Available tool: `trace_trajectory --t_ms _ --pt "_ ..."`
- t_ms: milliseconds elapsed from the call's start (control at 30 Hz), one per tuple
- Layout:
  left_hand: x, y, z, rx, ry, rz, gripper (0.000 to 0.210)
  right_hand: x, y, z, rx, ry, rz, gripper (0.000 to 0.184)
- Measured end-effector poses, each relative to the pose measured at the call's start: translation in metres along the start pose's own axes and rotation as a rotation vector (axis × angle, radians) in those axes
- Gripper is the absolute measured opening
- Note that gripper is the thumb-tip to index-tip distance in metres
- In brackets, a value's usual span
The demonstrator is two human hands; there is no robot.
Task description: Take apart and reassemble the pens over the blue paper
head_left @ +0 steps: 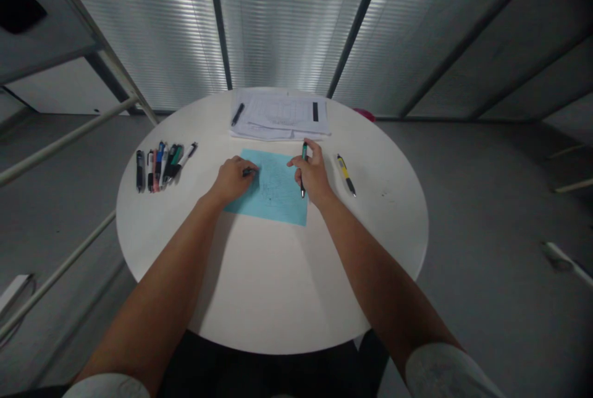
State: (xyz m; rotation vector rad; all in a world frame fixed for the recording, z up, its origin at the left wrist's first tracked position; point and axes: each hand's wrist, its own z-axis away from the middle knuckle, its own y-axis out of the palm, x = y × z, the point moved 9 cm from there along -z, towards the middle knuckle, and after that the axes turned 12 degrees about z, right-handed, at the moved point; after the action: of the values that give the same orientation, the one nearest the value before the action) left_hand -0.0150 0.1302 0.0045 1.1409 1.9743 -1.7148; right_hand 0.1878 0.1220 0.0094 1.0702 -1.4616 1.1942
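My left hand [235,179] rests at the left edge of a blue sheet of paper [278,212] with small dark marks on it. Its fingers are closed on a short dark piece [248,172] that looks like a pen cap or the end of a pen; the rest is hidden. Over the sheet's right side, my right hand [312,172] holds a pen [304,152] with a green band and a dark grip. That pen lies lengthwise between the fingers, its tip toward me. A yellow and black pen [346,174] lies just right of my right hand.
Several pens [162,166] lie side by side at the left of the round white table [269,299]. At the far edge is a stack of printed papers [282,114] with a black pen [238,114] on it. A metal rail [69,138] stands to the left.
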Motion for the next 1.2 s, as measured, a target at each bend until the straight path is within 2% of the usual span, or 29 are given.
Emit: trace_trajectory --t_ms 167,300,467,600,700,867,1067,1200 --pt "0.001 0.001 -0.001 0.005 -0.005 0.006 0.031 0.0 0.001 -0.002 0.014 -0.062 0.11 0.039" --pt "0.003 0.001 -0.001 0.002 -0.023 0.004 0.031 0.002 -0.002 -0.002 0.017 -0.124 0.206 0.043" --pt "0.003 0.001 -0.001 0.002 -0.012 0.01 0.031 0.01 -0.009 0.001 -0.043 -0.218 0.416 0.04" --pt "0.001 0.0 0.0 0.007 -0.012 0.004 0.031 0.018 -0.005 0.006 -0.006 -0.301 0.525 0.034" --pt "0.0 0.0 0.0 0.008 -0.011 0.0 0.031 0.029 -0.004 0.012 -0.016 -0.36 0.593 0.04" --pt "0.001 0.001 -0.001 0.011 -0.02 -0.001 0.031 0.028 -0.015 0.012 -0.104 -0.211 0.806 0.051" --pt "0.002 0.002 -0.001 0.017 -0.017 -0.008 0.031 0.027 -0.039 0.007 -0.257 -0.082 1.165 0.039" --pt "0.001 0.001 0.0 0.011 -0.011 -0.018 0.031 0.02 -0.051 0.004 -0.268 -0.019 1.251 0.039"
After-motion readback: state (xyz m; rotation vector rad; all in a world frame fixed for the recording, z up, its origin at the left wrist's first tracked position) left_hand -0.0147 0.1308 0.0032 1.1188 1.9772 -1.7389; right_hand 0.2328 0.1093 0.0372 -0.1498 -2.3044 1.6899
